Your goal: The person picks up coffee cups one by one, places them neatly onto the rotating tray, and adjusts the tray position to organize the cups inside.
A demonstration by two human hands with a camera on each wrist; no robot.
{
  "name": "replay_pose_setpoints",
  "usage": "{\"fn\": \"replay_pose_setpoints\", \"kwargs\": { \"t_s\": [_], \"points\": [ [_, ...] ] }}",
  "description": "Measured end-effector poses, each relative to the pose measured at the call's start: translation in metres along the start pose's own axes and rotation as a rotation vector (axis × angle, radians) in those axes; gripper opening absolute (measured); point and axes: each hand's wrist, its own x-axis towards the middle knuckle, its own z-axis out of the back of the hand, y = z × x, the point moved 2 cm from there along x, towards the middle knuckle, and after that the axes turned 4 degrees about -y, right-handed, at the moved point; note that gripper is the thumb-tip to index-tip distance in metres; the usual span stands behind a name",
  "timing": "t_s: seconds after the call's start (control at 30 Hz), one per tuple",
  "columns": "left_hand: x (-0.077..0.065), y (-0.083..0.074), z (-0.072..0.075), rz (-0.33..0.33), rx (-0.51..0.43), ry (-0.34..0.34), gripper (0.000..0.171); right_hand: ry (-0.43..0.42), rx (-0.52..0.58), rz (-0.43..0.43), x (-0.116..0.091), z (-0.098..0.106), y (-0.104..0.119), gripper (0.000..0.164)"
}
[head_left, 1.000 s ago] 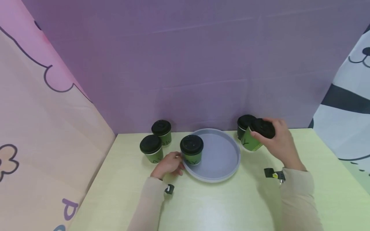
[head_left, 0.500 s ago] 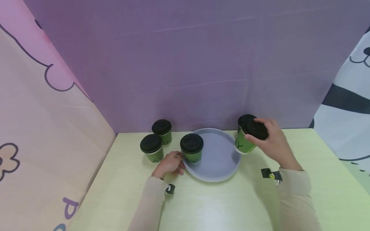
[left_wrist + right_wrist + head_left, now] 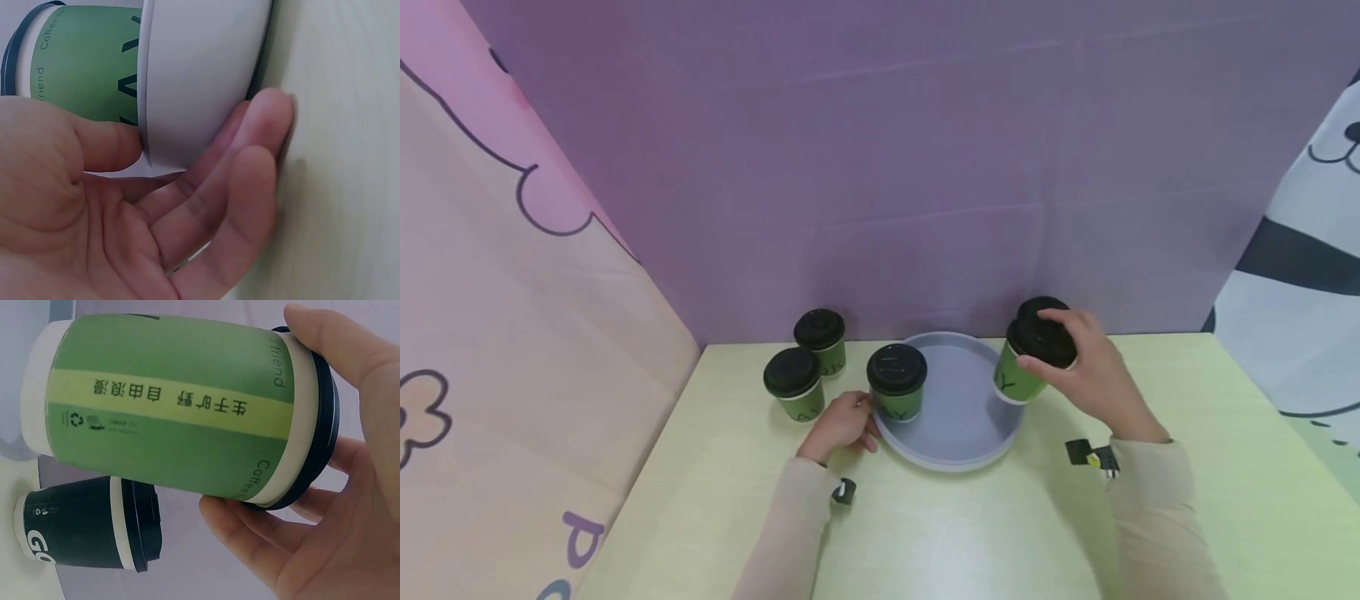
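My right hand grips a green paper coffee cup around its black lid. The cup tilts above the right part of the round grey tray. In the right wrist view, the cup's printed green side faces the camera, thumb and fingers on opposite sides of the lid. My left hand holds the tray's left edge; the left wrist view has the thumb at the rim and the fingers curled along the outer wall. Another lidded green cup stands upright on the tray's left side.
Left of the tray stand two lidded green cups, one nearer and one farther back. A dark cup stands behind the held cup, mostly hidden in the head view. A purple backdrop borders the table's far edge.
My right hand has carried its cup leftward, from beside the dark cup to over the tray's right edge. The left hand stays at the tray's left edge.
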Motion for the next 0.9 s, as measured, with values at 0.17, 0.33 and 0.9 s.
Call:
{"fn": "replay_pose_setpoints", "kwargs": {
  "t_s": [0.17,0.33,0.9],
  "points": [
    [0.002,0.002,-0.002,-0.011,-0.006,-0.018,0.043,0.007,0.011,0.041,0.001,-0.006,0.003,0.07],
    [0.003,0.003,-0.003,-0.01,-0.008,-0.035,0.044,0.003,0.012,0.089,0.002,-0.012,0.005,0.069],
    [0.004,0.003,-0.003,-0.013,-0.014,-0.085,0.043,0.092,0.025,0.153,0.0,-0.027,0.016,0.071]
  ]
}}
